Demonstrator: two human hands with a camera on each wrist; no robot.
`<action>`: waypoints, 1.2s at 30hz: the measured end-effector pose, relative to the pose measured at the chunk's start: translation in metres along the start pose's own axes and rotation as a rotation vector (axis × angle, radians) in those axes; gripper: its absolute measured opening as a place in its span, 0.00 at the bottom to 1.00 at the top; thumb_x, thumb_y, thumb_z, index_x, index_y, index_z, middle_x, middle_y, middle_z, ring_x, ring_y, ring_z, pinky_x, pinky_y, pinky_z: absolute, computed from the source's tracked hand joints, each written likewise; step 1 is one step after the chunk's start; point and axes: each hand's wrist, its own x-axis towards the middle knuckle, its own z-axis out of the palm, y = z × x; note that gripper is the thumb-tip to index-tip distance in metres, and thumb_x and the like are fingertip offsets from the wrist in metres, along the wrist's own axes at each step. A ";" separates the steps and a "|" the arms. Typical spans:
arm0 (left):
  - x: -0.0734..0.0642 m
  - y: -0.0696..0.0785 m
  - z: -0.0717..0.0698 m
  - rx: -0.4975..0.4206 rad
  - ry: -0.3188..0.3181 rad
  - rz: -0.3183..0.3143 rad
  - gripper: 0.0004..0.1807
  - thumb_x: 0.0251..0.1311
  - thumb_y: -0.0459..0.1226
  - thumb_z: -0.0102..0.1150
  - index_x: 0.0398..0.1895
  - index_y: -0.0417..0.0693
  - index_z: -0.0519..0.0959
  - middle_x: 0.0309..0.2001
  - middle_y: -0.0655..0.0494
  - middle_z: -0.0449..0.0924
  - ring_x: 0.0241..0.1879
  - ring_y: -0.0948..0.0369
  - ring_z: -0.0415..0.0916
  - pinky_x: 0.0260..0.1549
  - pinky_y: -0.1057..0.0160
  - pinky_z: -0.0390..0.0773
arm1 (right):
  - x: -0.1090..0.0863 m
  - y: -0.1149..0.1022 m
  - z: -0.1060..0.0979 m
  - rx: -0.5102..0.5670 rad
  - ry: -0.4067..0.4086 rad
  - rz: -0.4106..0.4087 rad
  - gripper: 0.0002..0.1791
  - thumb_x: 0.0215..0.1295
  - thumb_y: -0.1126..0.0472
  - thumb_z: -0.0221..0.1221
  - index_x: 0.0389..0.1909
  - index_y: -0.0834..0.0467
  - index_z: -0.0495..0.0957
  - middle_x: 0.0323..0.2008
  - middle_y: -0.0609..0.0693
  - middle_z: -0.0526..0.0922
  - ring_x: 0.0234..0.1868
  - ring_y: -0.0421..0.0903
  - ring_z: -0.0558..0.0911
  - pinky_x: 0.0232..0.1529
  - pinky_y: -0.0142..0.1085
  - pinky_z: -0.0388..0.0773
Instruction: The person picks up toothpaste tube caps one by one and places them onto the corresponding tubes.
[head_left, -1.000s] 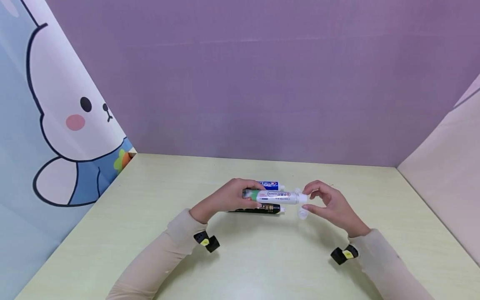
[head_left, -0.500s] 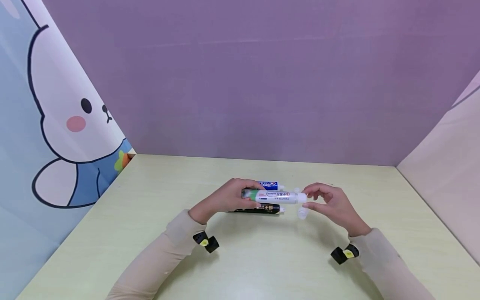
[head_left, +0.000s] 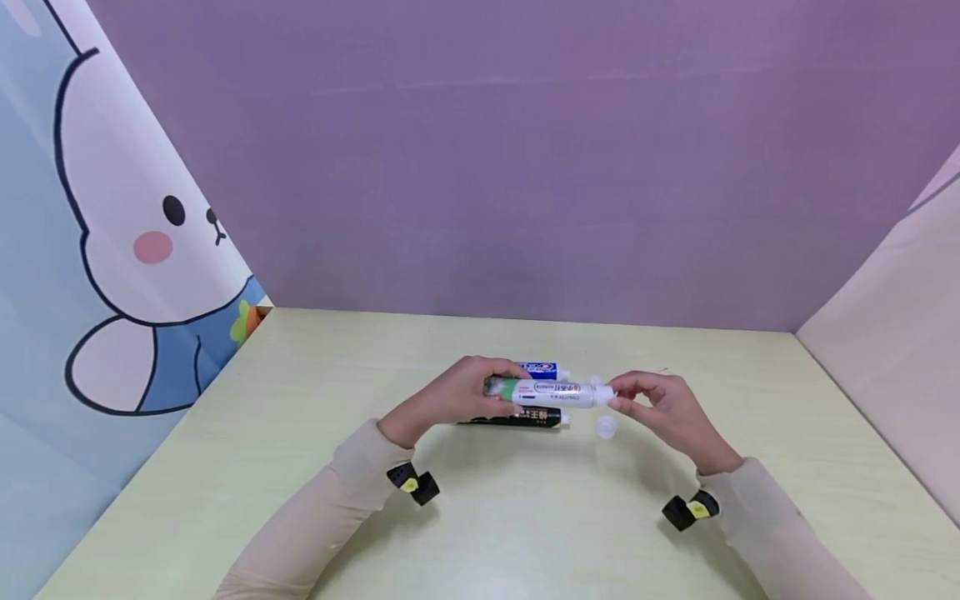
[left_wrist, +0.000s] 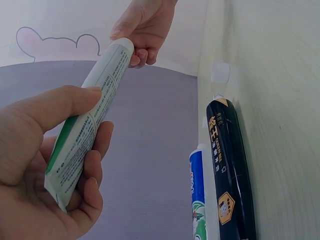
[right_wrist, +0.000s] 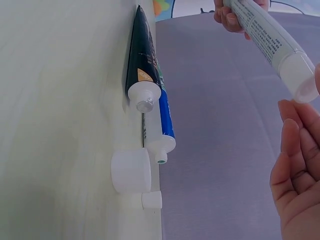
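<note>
My left hand (head_left: 461, 393) grips a white and green toothpaste tube (head_left: 551, 392) by its tail end, fingers and thumb curled round it. The tube is held above the table, its white cap (head_left: 603, 396) pointing right. At that cap, the thumb and forefinger of my right hand (head_left: 663, 412) pinch the rim; in the right wrist view the cap (right_wrist: 298, 75) is on the tube. Beneath the held tube lie a black toothpaste tube (head_left: 542, 418) and a blue toothpaste tube (head_left: 542, 371). Both show bare nozzles in the right wrist view.
Two loose white caps lie on the table (head_left: 495, 517) right of the lying tubes: a larger cap (right_wrist: 131, 170) and a smaller cap (right_wrist: 152, 200). A purple panel (head_left: 480, 167) stands behind the table, with a cartoon-printed panel (head_left: 135, 250) at left.
My right hand has lowered slightly, and its thumb and forefinger have closed in on the cap's end. The left hand and tube stay almost still.
</note>
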 end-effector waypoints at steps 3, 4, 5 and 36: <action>0.001 0.001 0.000 0.002 0.002 0.003 0.18 0.55 0.36 0.66 0.50 0.47 0.79 0.51 0.51 0.78 0.39 0.61 0.74 0.29 0.68 0.75 | 0.001 0.001 0.000 0.001 -0.003 -0.004 0.05 0.56 0.69 0.64 0.35 0.62 0.83 0.34 0.41 0.84 0.35 0.35 0.78 0.41 0.28 0.71; 0.001 0.001 0.000 0.003 0.001 0.002 0.18 0.55 0.36 0.66 0.50 0.47 0.79 0.52 0.50 0.78 0.39 0.61 0.74 0.30 0.68 0.75 | 0.001 0.001 -0.001 0.004 -0.005 -0.005 0.05 0.57 0.69 0.63 0.35 0.63 0.83 0.34 0.40 0.84 0.35 0.35 0.78 0.40 0.28 0.71; 0.001 0.001 0.000 0.003 -0.001 0.000 0.18 0.55 0.36 0.66 0.50 0.47 0.79 0.52 0.50 0.78 0.39 0.61 0.74 0.30 0.68 0.75 | 0.001 0.001 -0.001 0.005 -0.007 -0.008 0.05 0.57 0.69 0.63 0.35 0.63 0.83 0.34 0.39 0.84 0.35 0.35 0.78 0.41 0.28 0.72; 0.000 -0.001 0.002 0.023 -0.014 0.013 0.17 0.55 0.37 0.65 0.50 0.47 0.79 0.50 0.49 0.78 0.35 0.62 0.73 0.28 0.68 0.73 | 0.000 0.004 0.002 0.055 -0.089 0.118 0.17 0.69 0.63 0.52 0.21 0.62 0.80 0.25 0.45 0.82 0.25 0.36 0.70 0.32 0.32 0.66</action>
